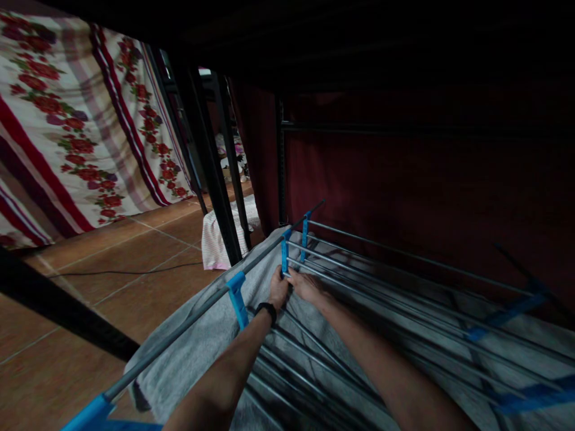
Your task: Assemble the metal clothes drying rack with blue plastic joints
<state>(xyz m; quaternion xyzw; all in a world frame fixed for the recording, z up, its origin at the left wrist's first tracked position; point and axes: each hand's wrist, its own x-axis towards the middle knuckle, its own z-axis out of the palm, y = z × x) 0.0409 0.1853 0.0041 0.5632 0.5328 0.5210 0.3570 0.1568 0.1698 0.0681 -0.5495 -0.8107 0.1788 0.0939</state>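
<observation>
A rack of thin grey metal rods point(359, 281) and blue plastic brackets lies over a grey cloth. My left hand point(278, 290), with a black band at its wrist, is closed around the lower end of a blue bracket point(284, 254). Right beside it, my right hand point(306, 286) pinches a metal rod close to its end, at the bottom of that same bracket. My fingers partly cover this joint, so how far the rod sits in the bracket is hidden. Another blue bracket point(237, 296) hangs from the long side bar point(193, 326), left of my hands.
Black metal frame posts point(211, 155) stand at the left, and a dark shelf covers the top. A maroon cloth point(381, 185) hangs behind. Farther left are a flowered curtain point(81, 120), a tiled floor point(148, 251) with a black cable point(130, 272), and a striped cloth point(220, 239).
</observation>
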